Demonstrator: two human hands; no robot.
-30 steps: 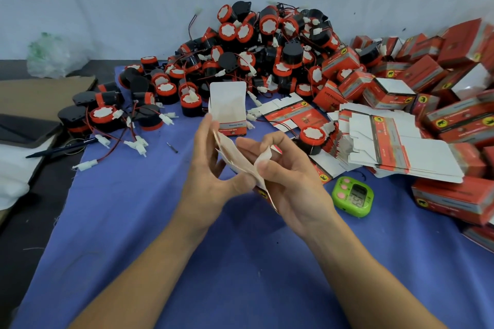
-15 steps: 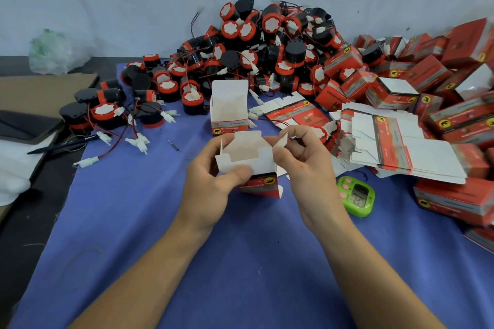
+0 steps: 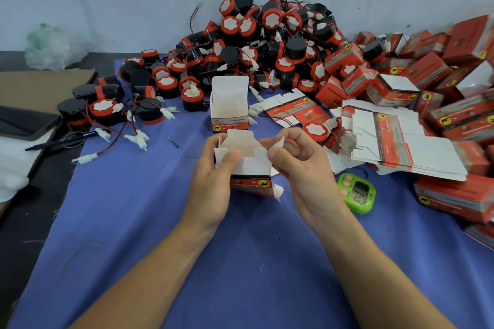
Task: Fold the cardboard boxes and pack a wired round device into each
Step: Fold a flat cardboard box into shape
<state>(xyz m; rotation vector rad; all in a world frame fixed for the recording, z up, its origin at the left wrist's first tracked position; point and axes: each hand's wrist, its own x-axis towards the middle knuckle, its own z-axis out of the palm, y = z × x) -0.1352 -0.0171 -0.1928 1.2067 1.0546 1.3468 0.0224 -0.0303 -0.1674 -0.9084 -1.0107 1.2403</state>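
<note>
Cardboard, red outside and white within, formed a half-folded box (image 3: 250,168) held just above the blue-clothed bench (image 3: 133,222), mid-scene. The left hand (image 3: 211,184) had its grip curled round the box's left side, while the right hand (image 3: 302,173) pinched its right-hand edge. Wired round devices (image 3: 267,43) were heaped behind. Flat boxes (image 3: 401,147) lay stacked to the right, near a green timer (image 3: 357,192).

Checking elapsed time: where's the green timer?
Head view, right side: the green timer lies on the blue cloth, just right of the right hand, near the flat box stack.
</note>
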